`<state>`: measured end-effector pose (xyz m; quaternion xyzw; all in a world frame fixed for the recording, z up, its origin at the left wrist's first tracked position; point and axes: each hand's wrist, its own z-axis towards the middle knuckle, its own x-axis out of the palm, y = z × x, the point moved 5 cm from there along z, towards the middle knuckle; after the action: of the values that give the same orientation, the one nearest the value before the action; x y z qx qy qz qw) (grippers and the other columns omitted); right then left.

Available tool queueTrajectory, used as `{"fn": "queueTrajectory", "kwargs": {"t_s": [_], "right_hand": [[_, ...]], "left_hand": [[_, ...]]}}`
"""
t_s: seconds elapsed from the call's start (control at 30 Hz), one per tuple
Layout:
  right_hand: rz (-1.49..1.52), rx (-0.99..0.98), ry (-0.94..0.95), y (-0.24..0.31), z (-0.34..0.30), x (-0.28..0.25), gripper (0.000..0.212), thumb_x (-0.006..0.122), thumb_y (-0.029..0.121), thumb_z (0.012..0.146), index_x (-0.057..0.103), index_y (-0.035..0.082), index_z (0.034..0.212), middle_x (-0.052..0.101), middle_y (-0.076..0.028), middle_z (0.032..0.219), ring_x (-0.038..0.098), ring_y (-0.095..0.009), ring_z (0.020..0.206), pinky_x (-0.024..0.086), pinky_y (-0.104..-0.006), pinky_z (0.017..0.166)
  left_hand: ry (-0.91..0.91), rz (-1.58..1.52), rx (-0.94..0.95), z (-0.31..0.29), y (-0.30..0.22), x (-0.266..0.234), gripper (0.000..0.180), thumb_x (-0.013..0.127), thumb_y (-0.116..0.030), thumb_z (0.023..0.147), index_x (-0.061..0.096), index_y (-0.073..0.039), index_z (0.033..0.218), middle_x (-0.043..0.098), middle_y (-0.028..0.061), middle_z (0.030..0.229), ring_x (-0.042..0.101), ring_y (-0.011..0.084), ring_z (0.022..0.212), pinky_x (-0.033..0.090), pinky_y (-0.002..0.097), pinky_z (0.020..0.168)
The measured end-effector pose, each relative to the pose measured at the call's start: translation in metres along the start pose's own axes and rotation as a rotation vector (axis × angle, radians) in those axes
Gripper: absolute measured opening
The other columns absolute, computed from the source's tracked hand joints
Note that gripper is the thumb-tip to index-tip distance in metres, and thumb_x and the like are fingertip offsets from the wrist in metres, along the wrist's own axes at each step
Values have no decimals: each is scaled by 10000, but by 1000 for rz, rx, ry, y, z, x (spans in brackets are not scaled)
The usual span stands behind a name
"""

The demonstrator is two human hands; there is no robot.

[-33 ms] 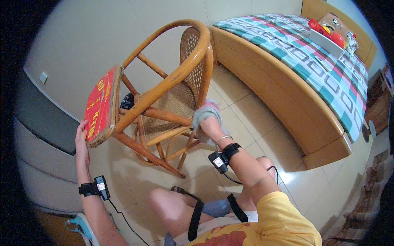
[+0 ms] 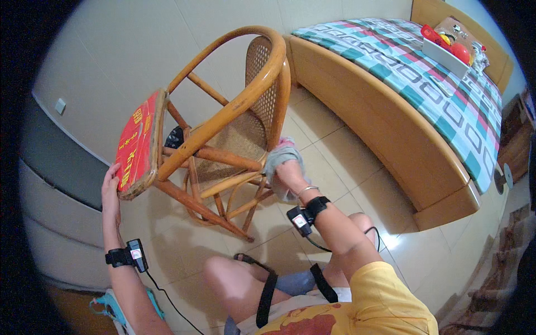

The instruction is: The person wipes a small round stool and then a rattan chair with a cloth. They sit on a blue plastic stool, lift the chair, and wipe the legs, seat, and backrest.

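Observation:
A rattan chair with a woven seat and back stands in front of me, tilted in the view. At its left end is a flat tray board with a red, yellow-lettered top and worn wooden edges. My left hand grips the near left edge of this board, fingertips at its rim. My right hand is closed on a crumpled grey cloth with a pink patch, right by the end of the chair's armrest. The cloth hides part of that hand's fingers and the armrest end.
A wooden bed with a checked sheet stands at the right. On it lies a white box with red and yellow things. A pale wall rises behind the chair. Dark cables hang from both wrist straps; tiled floor lies between.
My right hand and the cloth have shifted slightly right and down, a little away from the armrest end. My left hand stays at the board; the chair looks still.

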<state>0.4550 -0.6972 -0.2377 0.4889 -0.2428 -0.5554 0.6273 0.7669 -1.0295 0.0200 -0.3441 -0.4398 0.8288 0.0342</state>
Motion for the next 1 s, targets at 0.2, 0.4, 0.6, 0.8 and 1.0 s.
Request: {"fn": "queueTrajectory", "kwargs": {"t_s": [0.2, 0.4, 0.6, 0.8, 1.0], "right_hand": [[-7, 93, 207, -14, -23, -40, 233, 597, 99, 801, 678, 17, 1003, 679, -189, 1067, 612, -359, 1072, 458, -405, 967], [47, -185, 142, 24, -38, -38, 255, 607, 108, 734, 679, -9, 949, 668, -252, 974, 628, -402, 937, 487, -453, 881], [-418, 68, 505, 4, -35, 3, 294, 602, 199, 751, 628, -80, 663, 619, -320, 739, 625, -472, 737, 529, -494, 730], [453, 64, 438, 25, -41, -9, 371, 652, 187, 793, 634, -27, 1095, 660, -195, 1101, 625, -276, 1055, 474, -370, 942], [508, 187, 574, 16, -55, -13, 367, 596, 146, 861, 602, 15, 1204, 628, -104, 1188, 574, -208, 1116, 433, -353, 1008]], "left_hand": [[-29, 293, 203, 5, -52, -1, 417, 449, -291, 1007, 581, -1, 1276, 597, 106, 1277, 542, 184, 1186, 369, 314, 1047], [37, 201, 108, 5, -48, 45, 399, 502, -310, 1013, 615, 26, 1196, 649, 80, 1105, 570, 125, 1024, 433, 266, 933], [56, 293, 116, 4, -47, 42, 355, 558, -263, 980, 612, 18, 1190, 641, 75, 1092, 566, 113, 1001, 438, 259, 909], [68, 241, 69, 2, -50, 46, 348, 567, -270, 975, 610, -9, 1200, 632, 62, 1094, 562, 119, 1004, 435, 260, 913], [47, 274, 58, 2, -50, 43, 345, 559, -278, 979, 611, -12, 1193, 624, 59, 1094, 554, 111, 1007, 432, 253, 911]]}}
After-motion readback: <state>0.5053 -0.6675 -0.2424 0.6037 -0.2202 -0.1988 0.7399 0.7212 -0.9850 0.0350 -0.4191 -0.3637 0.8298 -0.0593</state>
